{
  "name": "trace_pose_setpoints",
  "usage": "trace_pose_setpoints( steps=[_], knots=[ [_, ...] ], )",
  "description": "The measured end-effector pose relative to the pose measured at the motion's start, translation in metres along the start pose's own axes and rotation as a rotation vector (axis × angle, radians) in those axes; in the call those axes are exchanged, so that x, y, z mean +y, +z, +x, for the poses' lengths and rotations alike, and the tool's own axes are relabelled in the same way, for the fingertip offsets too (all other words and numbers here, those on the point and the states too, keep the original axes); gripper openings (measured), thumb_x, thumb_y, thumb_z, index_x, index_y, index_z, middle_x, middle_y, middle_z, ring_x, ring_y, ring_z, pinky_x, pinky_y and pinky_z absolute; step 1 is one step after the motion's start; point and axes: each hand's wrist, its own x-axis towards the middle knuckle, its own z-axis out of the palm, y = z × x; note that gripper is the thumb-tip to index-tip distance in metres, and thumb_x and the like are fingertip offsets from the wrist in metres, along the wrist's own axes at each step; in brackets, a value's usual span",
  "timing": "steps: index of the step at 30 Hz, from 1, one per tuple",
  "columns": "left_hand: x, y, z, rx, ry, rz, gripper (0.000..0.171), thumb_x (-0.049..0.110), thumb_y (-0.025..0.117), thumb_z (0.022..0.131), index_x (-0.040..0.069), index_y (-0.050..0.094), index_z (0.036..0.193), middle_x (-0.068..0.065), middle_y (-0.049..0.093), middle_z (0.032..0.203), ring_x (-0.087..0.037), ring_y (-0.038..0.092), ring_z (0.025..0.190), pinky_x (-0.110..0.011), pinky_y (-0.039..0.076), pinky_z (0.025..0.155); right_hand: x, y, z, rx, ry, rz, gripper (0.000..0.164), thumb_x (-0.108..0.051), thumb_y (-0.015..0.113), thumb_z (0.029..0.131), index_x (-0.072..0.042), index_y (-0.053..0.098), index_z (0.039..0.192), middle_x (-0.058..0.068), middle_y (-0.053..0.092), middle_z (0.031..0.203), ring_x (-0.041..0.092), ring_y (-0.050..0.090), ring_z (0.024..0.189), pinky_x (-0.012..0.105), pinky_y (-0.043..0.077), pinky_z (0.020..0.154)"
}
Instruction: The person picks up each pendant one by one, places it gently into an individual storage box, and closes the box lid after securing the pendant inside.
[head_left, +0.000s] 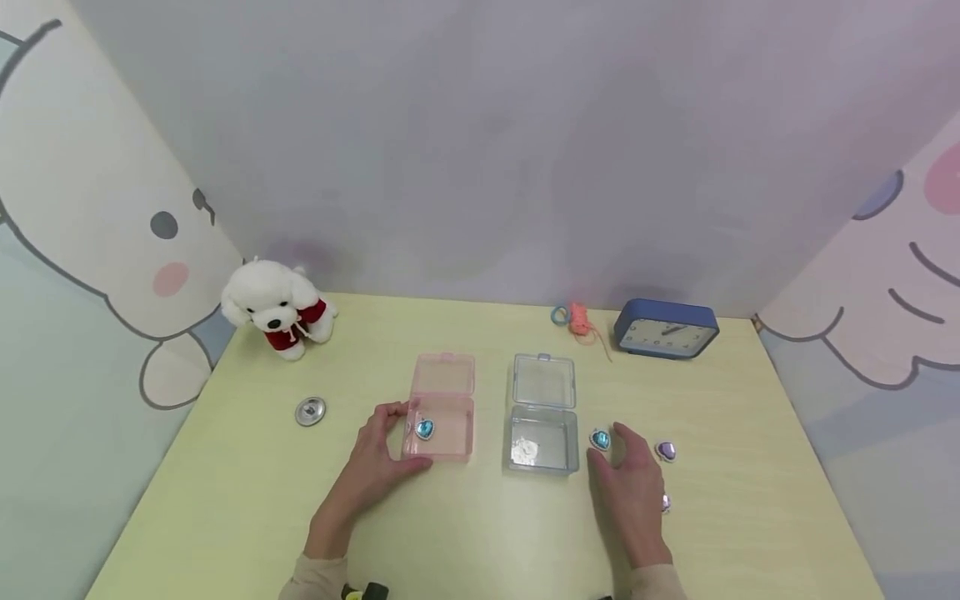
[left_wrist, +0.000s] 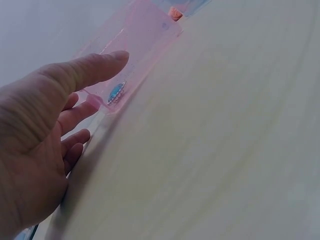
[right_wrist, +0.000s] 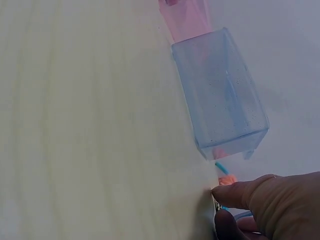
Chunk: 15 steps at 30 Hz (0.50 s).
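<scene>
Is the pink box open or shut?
Open: the pink box has its lid folded back, uncovering the blue gem inside.

The open pink box (head_left: 452, 432) holds a blue gem (head_left: 425, 429).

The pink box (head_left: 456, 442) is see-through and holds a blue gem (head_left: 425, 429) edged in silver; right of that box come a clear box (head_left: 545, 469) tinted blue-grey, a second blue gem (head_left: 600, 439), also silver-edged, and, farther out, two purple gems (head_left: 666, 451). Beyond the pink box to the right are coral yarn (head_left: 579, 319), a blue ring (head_left: 553, 317) and a blue clock (head_left: 666, 311) with a pale face; to the pink box's left, a silver disc (head_left: 311, 411) and a white dog (head_left: 273, 302) in red. Under the pink box, the table (head_left: 465, 533) is pale yellow, faintly streaked.
</scene>
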Motion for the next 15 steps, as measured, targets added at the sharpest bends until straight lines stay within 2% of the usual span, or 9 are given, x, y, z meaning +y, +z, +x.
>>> trace_pose_setpoints(
  steps=[6,15],
  knots=[
    [0.000,-0.001,-0.003,0.008,0.005,-0.011,0.084,0.039,0.094,0.079,0.021,0.041,0.143,-0.019,0.044,0.164,-0.044,0.034,0.149,-0.073,0.029,0.116,0.002,0.005,0.001,0.021,-0.024,0.004,0.055,-0.018,0.077,0.095,0.001,0.057,0.143,0.028,0.057,0.147,0.051,0.050,0.139,0.064,0.041,0.113],
    [0.000,0.000,-0.001,0.010,0.014,-0.008,0.086,0.037,0.095,0.079,0.019,0.041,0.144,-0.018,0.045,0.163,-0.043,0.035,0.148,-0.072,0.028,0.117,0.007,0.012,0.000,0.130,-0.106,0.033,0.044,-0.013,0.079,0.093,-0.001,0.065,0.133,0.028,0.066,0.135,0.051,0.059,0.128,0.065,0.049,0.102]
  ],
)
